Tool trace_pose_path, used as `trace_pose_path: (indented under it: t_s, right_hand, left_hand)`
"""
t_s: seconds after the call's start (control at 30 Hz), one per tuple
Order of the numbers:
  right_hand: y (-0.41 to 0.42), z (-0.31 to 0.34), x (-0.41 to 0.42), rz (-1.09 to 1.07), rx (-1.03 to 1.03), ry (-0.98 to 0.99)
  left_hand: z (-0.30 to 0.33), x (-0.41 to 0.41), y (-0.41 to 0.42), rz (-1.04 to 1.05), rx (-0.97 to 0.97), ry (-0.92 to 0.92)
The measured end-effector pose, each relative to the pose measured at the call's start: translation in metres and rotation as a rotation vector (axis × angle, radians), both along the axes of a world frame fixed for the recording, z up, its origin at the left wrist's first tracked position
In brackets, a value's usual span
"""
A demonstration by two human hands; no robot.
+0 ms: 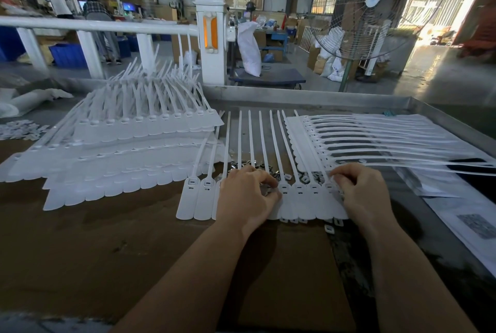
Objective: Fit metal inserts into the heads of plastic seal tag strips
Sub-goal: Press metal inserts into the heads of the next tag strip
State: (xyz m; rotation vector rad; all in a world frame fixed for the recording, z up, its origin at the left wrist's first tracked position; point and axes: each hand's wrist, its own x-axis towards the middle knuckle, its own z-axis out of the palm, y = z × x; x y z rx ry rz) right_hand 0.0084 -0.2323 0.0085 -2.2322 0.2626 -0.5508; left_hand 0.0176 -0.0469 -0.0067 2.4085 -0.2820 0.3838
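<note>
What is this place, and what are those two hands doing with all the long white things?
This picture comes from a camera worn on a person's head, looking forward and down, so you see their own two arms. It is a big workshop with a large fan behind the table.

The long white things are plastic seal tags. A joined row of tags lies flat on the brown table, tails pointing away. Each tag has a little square head where a small metal insert goes.

The left hand rests on the row with curled fingers; some small shiny pieces show at its fingertips. More metal inserts lie in a pile just behind it. The right hand works at a head on the right end.

A stack of tags sits to the left, and another bunch to the right.
</note>
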Motion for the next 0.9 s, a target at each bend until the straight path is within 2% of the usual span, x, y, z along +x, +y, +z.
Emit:
trace_pose_path:
  t_s: [0.2, 0.3, 0.47, 0.57, 0.73, 0.9]
  right_hand:
    - [-0.0013, -0.0013, -0.0024, -0.173, -0.088, 0.001]
    - [-0.0027, -0.0030, -0.0030, -0.263, -0.164, 0.066]
    - [-0.0035, -0.0036, -0.0034, -0.312, -0.261, 0.185]
    - [-0.0024, -0.0038, -0.0039, -0.290, -0.308, 0.148]
    - [0.0007, 0.0006, -0.0027, -0.170, -0.163, 0.153]
    - [-0.0003, 0.0044, -0.0014, -0.083, 0.137, 0.102]
  left_hand:
    - [0.0002, -0.0008, -0.0001, 0.001, 0.002, 0.004]
    - [0.0004, -0.0010, -0.0001, 0.001, 0.000, 0.005]
    - [0.0008, -0.0017, 0.0001, -0.005, -0.003, 0.014]
    - [0.0006, -0.0017, 0.0000, -0.005, 0.002, 0.020]
    - [0.0014, -0.0024, -0.0002, -0.006, -0.005, 0.022]
    - [0.0018, -0.0038, 0.0009, -0.004, -0.008, 0.029]
